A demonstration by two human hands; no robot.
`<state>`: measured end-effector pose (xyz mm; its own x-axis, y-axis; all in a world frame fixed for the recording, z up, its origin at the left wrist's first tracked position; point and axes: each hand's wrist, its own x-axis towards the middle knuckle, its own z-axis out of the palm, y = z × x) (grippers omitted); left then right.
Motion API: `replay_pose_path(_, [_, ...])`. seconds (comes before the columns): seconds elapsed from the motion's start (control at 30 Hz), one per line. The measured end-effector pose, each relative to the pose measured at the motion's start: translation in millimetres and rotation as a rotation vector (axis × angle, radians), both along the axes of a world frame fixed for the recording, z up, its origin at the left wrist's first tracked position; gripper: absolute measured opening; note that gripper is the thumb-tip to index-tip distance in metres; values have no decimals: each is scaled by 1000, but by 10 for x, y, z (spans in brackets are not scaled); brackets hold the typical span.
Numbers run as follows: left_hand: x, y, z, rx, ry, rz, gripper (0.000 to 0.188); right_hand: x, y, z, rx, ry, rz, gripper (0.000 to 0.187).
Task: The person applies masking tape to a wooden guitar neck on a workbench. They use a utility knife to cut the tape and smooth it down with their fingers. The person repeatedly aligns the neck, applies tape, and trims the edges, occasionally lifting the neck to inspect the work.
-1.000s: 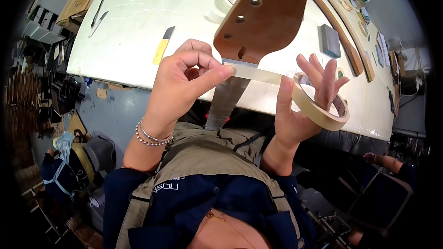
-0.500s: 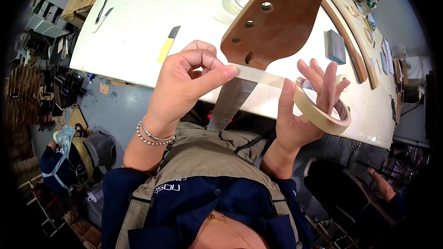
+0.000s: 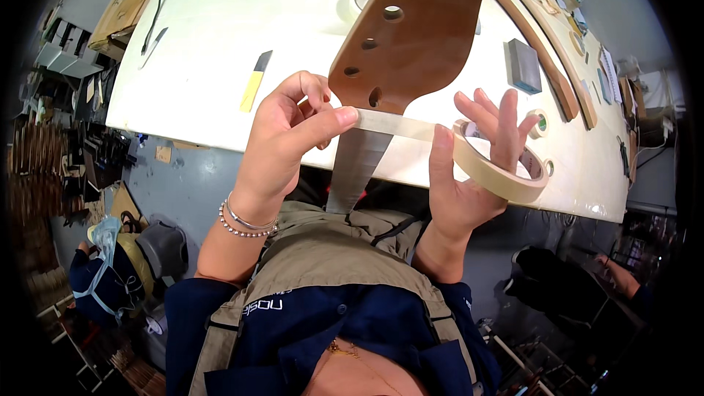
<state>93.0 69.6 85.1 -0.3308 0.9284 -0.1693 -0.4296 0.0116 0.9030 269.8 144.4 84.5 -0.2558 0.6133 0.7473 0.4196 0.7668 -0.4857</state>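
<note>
White lettering [image 3: 264, 306], partly covered by the apron [image 3: 323, 253], marks the navy shirt [image 3: 315, 326].

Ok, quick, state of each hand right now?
Left hand: closed, pinching the end of the tape strip.
Right hand: open, fingers spread, some through the tape roll.

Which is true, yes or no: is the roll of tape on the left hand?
No, the roll of tape is on the right hand, while the left hand pinches the strip leading from it.

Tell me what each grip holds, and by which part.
Left grip: the tape strip, pinched at its free end. Right grip: the tape roll, held by its ring, fingers passing through the centre hole.
</note>
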Motion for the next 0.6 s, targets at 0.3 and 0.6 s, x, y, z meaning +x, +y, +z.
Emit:
replay_pose_path(0.3, [267,177,3,334,1035,283,57,-99,50,-136,-90,40,72,60])
replay_pose_path(0.6, [-576,22,-128,-46,569,-58,35,-101,36,-149,-51,82,68,59])
